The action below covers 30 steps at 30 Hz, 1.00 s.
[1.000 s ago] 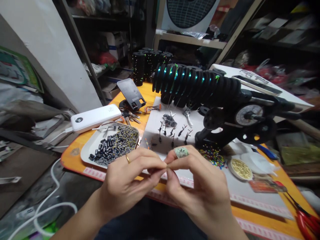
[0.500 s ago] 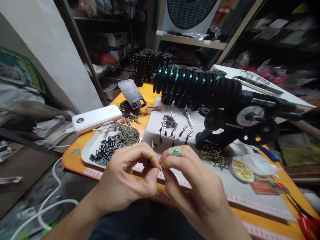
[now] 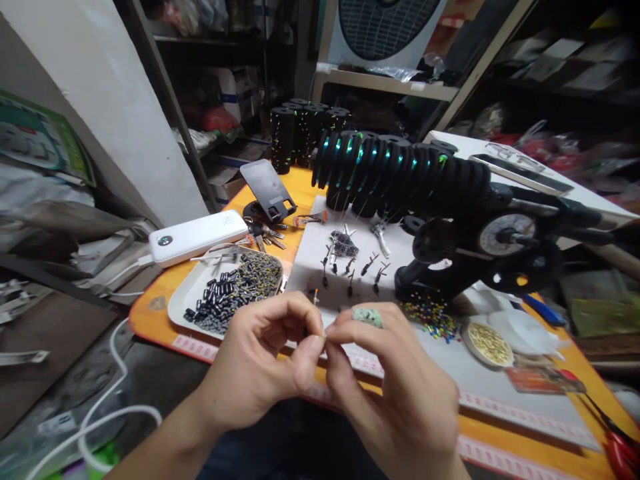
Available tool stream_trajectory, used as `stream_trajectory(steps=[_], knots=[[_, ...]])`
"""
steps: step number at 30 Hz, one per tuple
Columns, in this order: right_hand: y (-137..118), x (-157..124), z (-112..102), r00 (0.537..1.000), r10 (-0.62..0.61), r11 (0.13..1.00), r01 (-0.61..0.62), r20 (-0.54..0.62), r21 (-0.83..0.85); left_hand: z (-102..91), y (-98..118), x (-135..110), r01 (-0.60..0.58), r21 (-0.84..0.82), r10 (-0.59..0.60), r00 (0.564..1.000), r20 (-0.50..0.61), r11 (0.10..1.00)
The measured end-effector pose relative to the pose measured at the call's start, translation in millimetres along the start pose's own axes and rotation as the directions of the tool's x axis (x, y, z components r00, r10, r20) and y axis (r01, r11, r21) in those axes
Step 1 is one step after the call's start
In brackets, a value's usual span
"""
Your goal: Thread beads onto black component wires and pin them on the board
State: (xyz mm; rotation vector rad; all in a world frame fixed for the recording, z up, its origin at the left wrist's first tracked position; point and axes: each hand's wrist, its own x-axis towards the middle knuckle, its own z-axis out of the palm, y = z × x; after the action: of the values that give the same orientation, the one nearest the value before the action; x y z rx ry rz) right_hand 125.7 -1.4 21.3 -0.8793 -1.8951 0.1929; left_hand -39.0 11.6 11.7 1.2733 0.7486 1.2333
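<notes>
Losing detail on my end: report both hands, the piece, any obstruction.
Left hand, right hand: both pinching at one spot. Tiny piece between them, mostly hidden. No blockage seen; tray beyond left hand, coloured beads beyond right.

Orange tabletop [image 3: 144,312], beyond and beneath the fingers [image 3: 303,363]. Leftward of them lie a shallow tray [image 3: 176,312] and power bank [image 3: 200,237]; farther ahead, keys [image 3: 273,235], phone stand [image 3: 266,190]; rightward, red-handled scissors [image 3: 621,455].
</notes>
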Motion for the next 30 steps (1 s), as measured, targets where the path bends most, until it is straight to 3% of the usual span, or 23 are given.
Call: stream_trajectory(steps=[4,8,15,20,23,27,30], knots=[[-1,-4,1,0.99,0.139,0.975,-0.139,0.016,0.174,1.7,-3,-4,-0.141,0.191,0.152,0.988,-0.039,0.971],[-1,-8,-1,0.99,0.142,0.976,-0.143,0.02,0.162,0.6,-6,-8,-0.27,0.36,0.29,0.957,-0.002,0.893],[2,-17,-4,0.97,0.24,0.967,-0.242,0.036,0.075,-3.7,-10,-14,-0.3,0.403,0.325,0.946,0.008,0.864],[2,-20,-4,0.973,0.228,0.973,-0.229,0.027,0.031,-3.7,-11,-13,-0.298,0.435,0.311,0.949,0.041,0.85],[1,-18,-4,0.973,0.23,0.973,-0.23,0.009,0.008,-3.0,-7,-11,-0.299,0.522,0.307,0.949,0.074,0.799],[0,-19,-4,0.971,0.239,0.971,-0.239,0.003,0.017,-3.8,-5,-10,-0.419,0.568,0.389,0.903,0.181,0.709],[-1,-21,-4,0.961,0.274,0.96,-0.276,0.027,0.054,-4.5,-10,-12,-0.393,0.558,0.396,0.91,0.123,0.731]])
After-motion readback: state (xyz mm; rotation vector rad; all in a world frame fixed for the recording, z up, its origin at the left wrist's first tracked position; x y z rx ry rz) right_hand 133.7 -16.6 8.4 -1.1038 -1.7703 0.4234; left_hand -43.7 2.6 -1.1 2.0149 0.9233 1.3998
